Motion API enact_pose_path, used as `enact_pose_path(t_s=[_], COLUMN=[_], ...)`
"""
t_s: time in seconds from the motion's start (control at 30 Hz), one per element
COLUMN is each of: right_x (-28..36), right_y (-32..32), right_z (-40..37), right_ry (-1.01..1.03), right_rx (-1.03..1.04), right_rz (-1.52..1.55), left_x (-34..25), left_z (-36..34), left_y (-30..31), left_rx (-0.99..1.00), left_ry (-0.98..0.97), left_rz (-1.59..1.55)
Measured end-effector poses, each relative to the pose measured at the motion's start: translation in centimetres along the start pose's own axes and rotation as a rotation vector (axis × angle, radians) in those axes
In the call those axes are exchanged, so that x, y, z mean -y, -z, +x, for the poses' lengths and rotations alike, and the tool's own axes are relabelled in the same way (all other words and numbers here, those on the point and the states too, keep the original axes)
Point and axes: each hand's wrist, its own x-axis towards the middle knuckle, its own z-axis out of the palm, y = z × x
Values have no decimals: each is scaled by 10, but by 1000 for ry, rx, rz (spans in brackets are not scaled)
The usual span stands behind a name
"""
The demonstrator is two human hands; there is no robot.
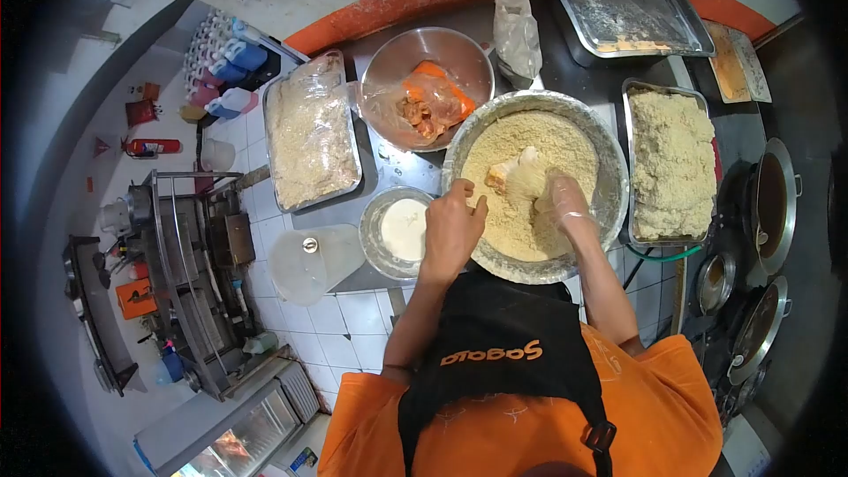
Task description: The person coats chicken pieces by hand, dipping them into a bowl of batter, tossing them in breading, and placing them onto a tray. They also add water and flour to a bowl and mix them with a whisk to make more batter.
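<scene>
A wide metal bowl (609, 177) of pale yellow crumbs (521, 234) is in front of me. On the crumbs lies a partly coated piece of raw meat (501, 178), with white and orange patches showing. My right hand (568, 200), in a clear plastic glove, reaches into the crumbs just right of the meat. Blurred crumbs hide its fingertips. At the bowl's left rim, my bare left hand (455, 223) is closed with curled fingers over the edge. Beside it, a smaller metal bowl (371, 234) holds white liquid batter (405, 230).
Beyond the batter, a steel bowl (382, 62) holds raw meat in an orange-marked plastic bag (437, 97). Trays of crumbs stand left (309, 137) and right (671, 163). A clear lidded container (309, 265) sits front left. Large pans (773, 203) line the right side.
</scene>
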Motion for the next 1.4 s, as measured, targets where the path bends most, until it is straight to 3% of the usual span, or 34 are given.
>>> enact_pose_path(t_s=[0.03,0.1,0.2,0.3,0.43,0.5,0.6,0.63,0.7,0.73,0.77,0.83,0.87,0.9,0.97,1.1,1.17,1.2,1.23,1.3,1.4], right_x=[17,50,13,75,40,25,106,105,80,46,45,51,31,49,99,65,40,36,32,22,14], right_y=[5,15,-29,17,-27,-29,18,8,-32,-58,-48,-22,-30,-13,31,-2,-26,-17,-12,-3,21], right_z=[-7,-18,-1,-14,-4,-4,-16,-15,-7,3,5,7,6,7,-5,10,28,37,39,42,35], right_ry=[1,-17,51,-41,-69,140,23,16,545,430,437,159,286,293,-77,-108,-83,-90,-85,-57,19], right_rx=[5,74,92,157,228,-41,101,97,-34,13,8,177,6,4,96,-108,-227,-67,-73,-44,-196], right_rz=[0,-487,-406,-211,-350,-141,-91,-87,-1022,-859,-864,-902,-950,-957,-364,-401,-126,-40,-43,328,211], left_x=[-2,3,10,9,7,9,10,11,15,19,24,36,43,47,49,54,57,59,61,64,67], left_z=[0,0,-1,-6,-11,-15,-24,-26,-30,-35,-38,-41,-49,-49,-57,-65,-67,-68,-67,-68,-69], left_y=[8,18,26,27,30,33,45,49,55,58,61,63,64,64,68,68,64,63,63,65,71], left_rx=[-15,-46,-44,-56,-57,-64,-80,-73,-109,-106,-116,-144,-174,-215,-207,-194,-182,-170,-163,-175,-185], left_ry=[13,16,96,102,90,140,173,169,138,134,137,159,158,142,214,300,311,330,344,336,334], left_rz=[-21,-65,-19,-74,-158,-162,-245,-244,-342,-344,-285,-234,-211,-195,-220,-254,-267,-254,-243,-253,-263])
